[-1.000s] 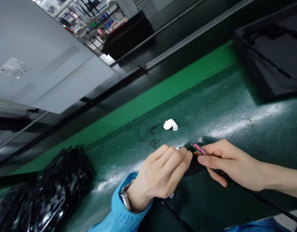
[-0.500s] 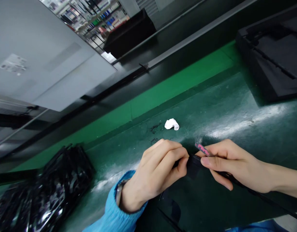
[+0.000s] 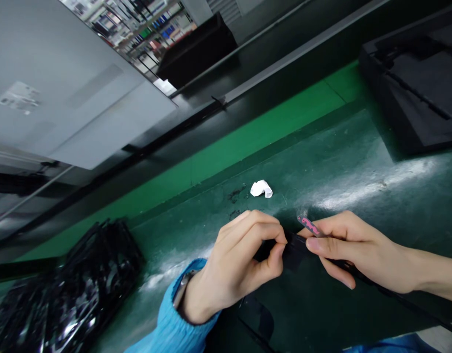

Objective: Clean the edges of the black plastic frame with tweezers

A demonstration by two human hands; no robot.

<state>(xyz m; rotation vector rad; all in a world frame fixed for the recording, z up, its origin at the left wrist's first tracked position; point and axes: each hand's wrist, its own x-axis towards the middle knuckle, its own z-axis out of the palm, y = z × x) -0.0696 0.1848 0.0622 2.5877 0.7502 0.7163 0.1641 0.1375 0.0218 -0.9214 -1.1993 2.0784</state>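
My left hand [image 3: 244, 257], in a blue sleeve, pinches thumb and forefinger together at the end of a thin black strip [image 3: 296, 240]. Opposite it, my right hand [image 3: 358, 250] is closed on the same strip, which runs back under the palm towards the lower right. Between that thumb and forefinger a slim stick-like tool [image 3: 308, 226] with a pink and dark grey pattern pokes out; its other end is hidden. Just beyond the left knuckles, a crumpled white scrap [image 3: 261, 189] lies on the dark green tabletop [image 3: 196, 215].
Glossy black plastic-wrapped items [image 3: 74, 284] are heaped at the left. A black tray [image 3: 417, 98] with dark pieces stands at the far right. A grey panel [image 3: 82, 88] hangs over the back left, and a dark rail [image 3: 248, 103] crosses behind the table.
My left thumb has shifted slightly, leaving a wider gap inside the curled fingers while the tips stay together. The right hand is almost where it was.
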